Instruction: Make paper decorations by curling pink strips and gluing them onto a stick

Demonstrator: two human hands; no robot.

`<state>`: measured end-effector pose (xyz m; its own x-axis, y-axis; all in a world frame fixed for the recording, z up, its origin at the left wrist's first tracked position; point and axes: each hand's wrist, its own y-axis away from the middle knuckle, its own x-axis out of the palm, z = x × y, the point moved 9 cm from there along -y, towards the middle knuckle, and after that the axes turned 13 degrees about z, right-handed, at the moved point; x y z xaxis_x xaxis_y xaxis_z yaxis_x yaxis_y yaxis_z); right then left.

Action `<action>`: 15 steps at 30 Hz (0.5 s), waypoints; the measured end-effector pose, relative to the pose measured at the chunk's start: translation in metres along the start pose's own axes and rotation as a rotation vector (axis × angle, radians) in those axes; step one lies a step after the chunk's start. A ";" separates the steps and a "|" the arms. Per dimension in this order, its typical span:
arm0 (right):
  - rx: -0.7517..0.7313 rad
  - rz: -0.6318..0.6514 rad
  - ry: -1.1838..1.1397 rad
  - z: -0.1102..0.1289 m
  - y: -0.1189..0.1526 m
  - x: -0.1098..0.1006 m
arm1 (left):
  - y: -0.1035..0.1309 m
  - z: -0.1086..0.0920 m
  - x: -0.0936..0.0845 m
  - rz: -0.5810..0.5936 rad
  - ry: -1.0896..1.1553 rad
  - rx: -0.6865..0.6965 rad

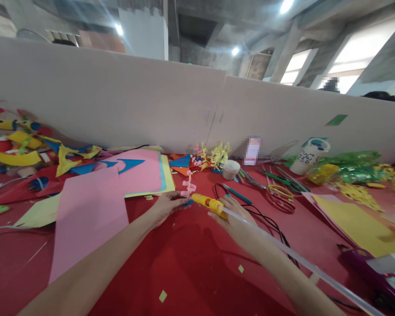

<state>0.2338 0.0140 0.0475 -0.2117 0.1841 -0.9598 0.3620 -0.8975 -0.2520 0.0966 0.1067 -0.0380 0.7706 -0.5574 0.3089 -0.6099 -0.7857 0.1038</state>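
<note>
My right hand (233, 218) is closed around a yellow hot glue gun (209, 203), whose nozzle points left. A long clear glue stick (292, 254) runs out of its back toward the lower right. Against the nozzle tip stands a small paper craft (188, 184), with pink curled pieces on a thin upright stem and a blue base. My left hand (169, 206) pinches this craft low down, near the blue base. Whether the nozzle touches the craft I cannot tell.
Pink paper sheets (92, 210) lie at left beside cut coloured scraps. Behind are yellow paper curls (220, 153) and a white cup (231, 169). To the right lie scissors (279, 197), a black cable (273, 224), yellow sheets (355, 224) and a purple device (365, 272). A white partition (118, 96) closes the back.
</note>
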 end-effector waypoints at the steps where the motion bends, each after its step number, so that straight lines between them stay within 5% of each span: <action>1: 0.001 -0.015 0.005 -0.001 0.001 -0.002 | 0.000 -0.001 0.000 -0.004 -0.002 0.001; 15: 0.018 0.068 0.006 0.003 -0.005 0.007 | -0.002 0.004 -0.004 0.007 0.039 -0.002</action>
<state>0.2280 0.0185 0.0423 -0.1816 0.1244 -0.9755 0.3592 -0.9150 -0.1836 0.0956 0.1087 -0.0433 0.7587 -0.5519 0.3461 -0.6154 -0.7814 0.1032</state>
